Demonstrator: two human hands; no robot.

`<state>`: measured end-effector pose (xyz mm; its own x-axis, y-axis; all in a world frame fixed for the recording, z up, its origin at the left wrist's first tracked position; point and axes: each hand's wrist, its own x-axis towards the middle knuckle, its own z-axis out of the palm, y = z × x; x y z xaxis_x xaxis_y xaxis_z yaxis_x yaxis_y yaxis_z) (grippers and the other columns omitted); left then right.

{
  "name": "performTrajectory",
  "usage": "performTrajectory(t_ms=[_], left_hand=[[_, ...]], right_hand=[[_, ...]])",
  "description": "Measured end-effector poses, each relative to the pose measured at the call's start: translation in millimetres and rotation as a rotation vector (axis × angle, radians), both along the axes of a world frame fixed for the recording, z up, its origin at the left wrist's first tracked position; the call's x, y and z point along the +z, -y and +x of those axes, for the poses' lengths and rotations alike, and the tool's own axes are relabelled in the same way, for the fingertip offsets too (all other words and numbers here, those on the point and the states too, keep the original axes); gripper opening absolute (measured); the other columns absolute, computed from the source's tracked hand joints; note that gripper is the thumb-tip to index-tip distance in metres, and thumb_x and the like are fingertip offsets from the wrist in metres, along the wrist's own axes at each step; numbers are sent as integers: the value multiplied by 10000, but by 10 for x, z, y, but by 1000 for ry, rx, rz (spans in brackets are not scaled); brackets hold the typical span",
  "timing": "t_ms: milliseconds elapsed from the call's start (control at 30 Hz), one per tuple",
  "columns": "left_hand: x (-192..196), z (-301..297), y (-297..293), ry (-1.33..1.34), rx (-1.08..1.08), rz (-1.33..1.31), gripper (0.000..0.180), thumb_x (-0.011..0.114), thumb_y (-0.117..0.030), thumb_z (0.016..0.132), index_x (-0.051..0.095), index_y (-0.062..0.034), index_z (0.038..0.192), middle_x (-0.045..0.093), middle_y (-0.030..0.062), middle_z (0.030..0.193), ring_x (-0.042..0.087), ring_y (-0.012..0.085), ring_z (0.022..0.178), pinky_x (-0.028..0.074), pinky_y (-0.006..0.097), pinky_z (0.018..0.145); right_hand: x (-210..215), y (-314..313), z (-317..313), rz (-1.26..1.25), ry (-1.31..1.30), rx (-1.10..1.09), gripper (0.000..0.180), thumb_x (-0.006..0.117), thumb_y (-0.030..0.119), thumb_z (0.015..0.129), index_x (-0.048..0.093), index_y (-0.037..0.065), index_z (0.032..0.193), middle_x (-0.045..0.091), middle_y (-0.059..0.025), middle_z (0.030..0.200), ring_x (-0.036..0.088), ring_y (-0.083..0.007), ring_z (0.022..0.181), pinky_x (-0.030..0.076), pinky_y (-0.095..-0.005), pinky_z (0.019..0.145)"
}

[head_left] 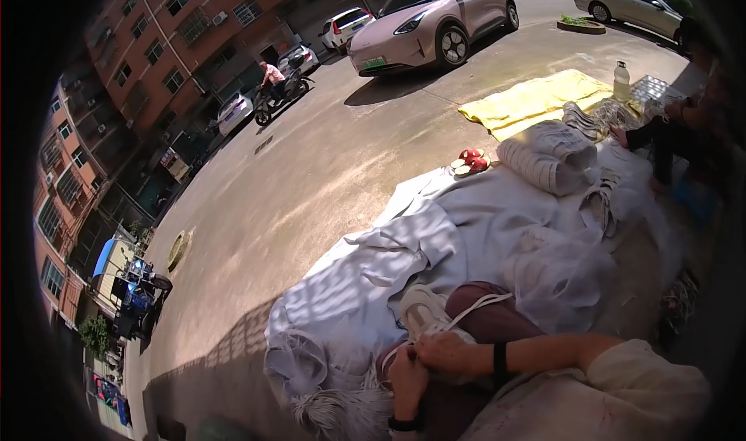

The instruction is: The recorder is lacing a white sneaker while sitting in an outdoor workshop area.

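1. Work piece: I find a pale sneaker (423,310) resting in the wearer's lap, against the knee in maroon trousers (497,320). A white lace (475,307) trails from it over that knee.
2. Grip: the left hand (407,373) and right hand (445,352) meet at the near end of the sneaker, fingers bent and drawn together. I cannot tell what, if anything, is pinched between the fingertips.
3. Near surroundings: a pale sheet (420,243) spreads beyond the lap, rumpled and striped with shade. A bundle of white strands (330,411) lies beside the left hand (laces, by their look). Filmy clear plastic (556,274) sits just past the knee.
4. Farther along the sheet: a stack of white pieces (544,160), near a pair of red slippers (472,163). Beyond, a yellow sack (536,101) lies flat, with a pale bottle (622,82) near its far corner.
5. Background: a pink car (431,25) and a rider on a motorbike (289,99), both well apart from the work.
6. Obstructions: the hands cover the sneaker's near end from my viewpoint.
7. Poorly resolved: a second person (703,122) at right sinks into shadow, partly cut off by the lens rim; I cannot read that person's work.
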<state>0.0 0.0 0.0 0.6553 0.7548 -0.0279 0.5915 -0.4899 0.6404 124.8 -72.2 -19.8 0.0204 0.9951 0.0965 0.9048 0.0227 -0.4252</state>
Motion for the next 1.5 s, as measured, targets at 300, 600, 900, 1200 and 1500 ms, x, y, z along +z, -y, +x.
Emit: performTrajectory(t_ms=[300, 600, 900, 1200, 1500], left_hand=[[-147, -74, 289, 277, -36, 454, 235, 638, -191, 850, 589, -8, 988, 650, 187, 871, 614, 368, 796, 475, 413, 719], [194, -15, 495, 486, 91, -1615, 544, 316, -400, 1058, 506, 75, 1243, 673, 162, 934, 669, 236, 829, 554, 360, 822], [325, 119, 741, 295, -225, -1000, 340, 400, -297, 1054, 587, -27, 968, 437, -1, 560, 399, 105, 463, 367, 267, 474], [691, 535, 1439, 272, -1050, -563, 275, 459, -242, 1021, 568, 8, 987, 504, 190, 593, 526, 347, 537, 402, 414, 523], [434, -100, 707, 292, -662, -1054, 342, 488, -239, 1007, 623, 26, 1178, 665, 144, 1098, 607, 203, 1010, 452, 321, 922]], right_hand=[[494, 253, 220, -362, -84, 280, 230, 548, 85, 869, 592, -43, 1055, 629, -175, 898, 673, -290, 834, 535, -392, 657], [975, 1024, -70, -472, -1195, 1078, 160, 537, 160, 946, 539, 1, 960, 575, -118, 816, 550, -219, 763, 443, -331, 721], [521, 1204, 742, -459, -1768, -285, 285, 462, 292, 1026, 603, 49, 980, 495, 30, 706, 371, -58, 482, 348, -234, 436], [464, 772, 398, -722, -2159, -316, 291, 487, 302, 1022, 584, 32, 1074, 413, 69, 647, 274, -16, 443, 230, -179, 358], [597, 1179, 948, -745, -1546, 240, 253, 487, 219, 1030, 620, 5, 1055, 387, 73, 645, 334, -29, 551, 284, -205, 489]])
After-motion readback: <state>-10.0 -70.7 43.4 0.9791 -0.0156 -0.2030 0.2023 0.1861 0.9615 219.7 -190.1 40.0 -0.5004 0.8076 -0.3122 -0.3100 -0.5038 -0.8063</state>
